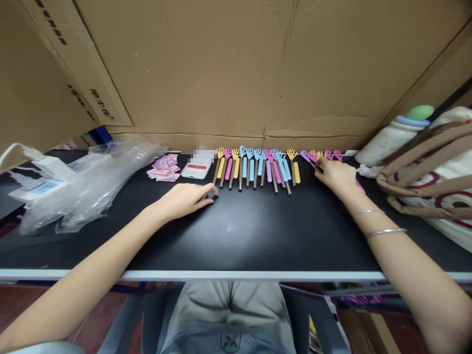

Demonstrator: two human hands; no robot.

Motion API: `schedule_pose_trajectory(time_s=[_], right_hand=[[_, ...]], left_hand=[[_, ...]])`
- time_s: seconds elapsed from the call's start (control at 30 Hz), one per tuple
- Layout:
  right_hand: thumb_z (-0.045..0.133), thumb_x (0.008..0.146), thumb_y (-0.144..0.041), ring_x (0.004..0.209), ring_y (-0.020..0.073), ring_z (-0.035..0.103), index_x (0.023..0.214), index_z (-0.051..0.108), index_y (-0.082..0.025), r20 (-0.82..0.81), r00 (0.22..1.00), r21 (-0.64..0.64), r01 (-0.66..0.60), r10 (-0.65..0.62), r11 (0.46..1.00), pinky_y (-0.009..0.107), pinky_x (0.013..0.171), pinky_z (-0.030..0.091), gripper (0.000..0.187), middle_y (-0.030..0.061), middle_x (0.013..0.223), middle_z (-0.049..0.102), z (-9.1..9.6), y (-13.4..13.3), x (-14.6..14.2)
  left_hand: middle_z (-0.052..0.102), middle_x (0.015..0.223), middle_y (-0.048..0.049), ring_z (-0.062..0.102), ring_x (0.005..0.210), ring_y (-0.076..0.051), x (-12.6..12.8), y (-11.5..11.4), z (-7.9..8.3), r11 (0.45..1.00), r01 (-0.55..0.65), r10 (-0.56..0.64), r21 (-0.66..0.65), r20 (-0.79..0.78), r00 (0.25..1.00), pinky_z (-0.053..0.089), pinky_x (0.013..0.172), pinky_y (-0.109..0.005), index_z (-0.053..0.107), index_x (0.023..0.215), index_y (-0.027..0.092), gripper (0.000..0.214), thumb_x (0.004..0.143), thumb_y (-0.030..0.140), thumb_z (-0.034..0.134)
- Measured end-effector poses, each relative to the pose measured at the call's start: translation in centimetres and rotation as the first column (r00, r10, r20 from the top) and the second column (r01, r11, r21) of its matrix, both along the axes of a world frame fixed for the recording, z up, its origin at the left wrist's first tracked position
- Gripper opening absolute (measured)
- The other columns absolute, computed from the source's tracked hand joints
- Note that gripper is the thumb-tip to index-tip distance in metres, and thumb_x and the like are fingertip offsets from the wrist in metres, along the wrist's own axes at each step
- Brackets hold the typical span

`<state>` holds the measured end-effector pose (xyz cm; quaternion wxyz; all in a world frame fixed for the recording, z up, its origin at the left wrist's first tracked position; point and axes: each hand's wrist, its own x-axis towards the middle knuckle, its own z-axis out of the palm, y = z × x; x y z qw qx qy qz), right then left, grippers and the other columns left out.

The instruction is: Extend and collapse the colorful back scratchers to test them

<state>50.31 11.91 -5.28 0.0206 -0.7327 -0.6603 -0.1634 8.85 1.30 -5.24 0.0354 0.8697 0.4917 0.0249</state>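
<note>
A row of back scratchers [251,169] with yellow, pink, blue and purple claw heads and handles and metal rods lies along the back of the black table. My left hand [184,199] rests on the tabletop just left of the row, fingers loosely bent and apart, holding nothing. Its index fingertip is near the rod of the leftmost yellow back scratcher [220,167]. At the right end, my right hand [337,178] has its fingers closed on a back scratcher [305,156] in a group of purple, pink and yellow ones. The hand covers most of their handles.
Pink-purple printed cards [164,168] and a white case [196,169] lie left of the row. Clear plastic bags [84,187] and a white power strip [42,189] are at far left. A bottle [391,140] and a cloth bag [438,182] stand at right. Cardboard [228,69] walls the back.
</note>
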Motion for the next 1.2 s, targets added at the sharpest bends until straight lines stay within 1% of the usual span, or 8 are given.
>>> schedule_pose_trajectory(time_s=[0.17, 0.3, 0.4, 0.57, 0.7, 0.83, 1.0, 1.2], right_hand=[[0.041, 0.085, -0.035, 0.086, 0.0311, 0.064, 0.11, 0.061, -0.018, 0.004, 0.999, 0.012, -0.039, 0.039, 0.999, 0.036, 0.063, 0.041, 0.037, 0.0168, 0.102, 0.069, -0.2, 0.1, 0.3], [0.039, 0.087, -0.038, 0.086, 0.0302, 0.064, 0.109, 0.062, -0.018, -0.001, 0.999, 0.062, -0.053, 0.054, 0.997, 0.034, 0.061, 0.04, 0.037, 0.0156, 0.102, 0.069, 0.1, -0.2, -0.1], [0.039, 0.087, -0.039, 0.085, 0.0277, 0.064, 0.107, 0.063, -0.02, -0.05, 0.993, 0.089, -0.099, 0.104, 0.991, 0.032, 0.059, 0.037, 0.036, 0.0119, 0.098, 0.07, 0.4, -0.5, -1.0], [0.041, 0.088, -0.045, 0.083, 0.0222, 0.063, 0.101, 0.064, -0.023, -0.191, 0.957, 0.073, -0.208, 0.218, 0.975, 0.028, 0.057, 0.035, 0.035, 0.0056, 0.093, 0.071, 0.4, -1.0, -3.1], [0.041, 0.087, -0.051, 0.082, 0.0215, 0.063, 0.105, 0.063, -0.022, -0.169, 0.941, 0.058, -0.287, 0.292, 0.956, 0.028, 0.057, 0.034, 0.04, 0.0065, 0.101, 0.069, -0.1, -1.1, -4.1], [0.041, 0.086, -0.052, 0.087, 0.0235, 0.063, 0.106, 0.062, -0.022, -0.106, 0.946, 0.018, -0.305, 0.305, 0.952, 0.028, 0.058, 0.035, 0.041, 0.0072, 0.105, 0.068, -0.3, -1.1, -4.2], [0.042, 0.085, -0.045, 0.084, 0.0219, 0.062, 0.105, 0.062, -0.023, -0.092, 0.944, -0.005, -0.318, 0.316, 0.948, 0.028, 0.058, 0.035, 0.036, 0.0064, 0.1, 0.068, -0.2, -1.1, -3.8], [0.045, 0.081, -0.04, 0.08, 0.0221, 0.062, 0.105, 0.062, -0.025, -0.071, 0.957, -0.053, -0.286, 0.282, 0.957, 0.027, 0.054, 0.03, 0.033, 0.0066, 0.096, 0.067, 0.3, -1.5, -3.5]], left_hand=[[0.067, 0.081, 0.0018, 0.061, 0.07, -0.015, 0.0, 0.0, 0.0, 1.0, 0.013, -0.013, 0.006, -0.003, 1.0, 0.036, 0.06, -0.022, 0.05, 0.112, 0.026, 0.024, 0.095, 0.038, 0.04], [0.067, 0.08, 0.0017, 0.062, 0.07, -0.015, 0.1, -0.1, 0.1, 1.0, 0.009, -0.008, 0.016, -0.012, 1.0, 0.036, 0.06, -0.022, 0.05, 0.113, 0.025, 0.024, 0.094, 0.037, 0.04], [0.066, 0.079, 0.0019, 0.062, 0.071, -0.015, 0.1, -0.1, 0.1, 1.0, 0.008, -0.008, 0.008, -0.012, 1.0, 0.037, 0.06, -0.022, 0.051, 0.113, 0.025, 0.025, 0.094, 0.037, 0.04], [0.065, 0.078, 0.0021, 0.062, 0.072, -0.016, 0.1, -0.1, 0.2, 1.0, 0.002, -0.002, 0.002, -0.012, 1.0, 0.036, 0.06, -0.022, 0.051, 0.115, 0.025, 0.025, 0.094, 0.036, 0.042], [0.065, 0.079, 0.0023, 0.061, 0.071, -0.015, 0.1, -0.1, 0.1, 1.0, 0.004, -0.004, 0.001, 0.001, 1.0, 0.036, 0.06, -0.022, 0.051, 0.115, 0.026, 0.025, 0.094, 0.036, 0.042], [0.064, 0.077, 0.0025, 0.06, 0.07, -0.015, 0.0, -0.1, 0.0, 1.0, 0.012, -0.013, 0.009, 0.008, 1.0, 0.035, 0.06, -0.022, 0.051, 0.114, 0.025, 0.024, 0.094, 0.035, 0.042], [0.064, 0.075, 0.0031, 0.06, 0.068, -0.014, 0.0, -0.1, -0.1, 1.0, 0.012, -0.012, 0.018, 0.012, 1.0, 0.034, 0.06, -0.021, 0.051, 0.114, 0.026, 0.023, 0.094, 0.035, 0.043], [0.063, 0.075, 0.0031, 0.059, 0.068, -0.014, 0.1, -0.2, 0.1, 1.0, 0.007, -0.007, -0.005, 0.011, 1.0, 0.034, 0.059, -0.021, 0.051, 0.111, 0.025, 0.021, 0.094, 0.034, 0.043]])
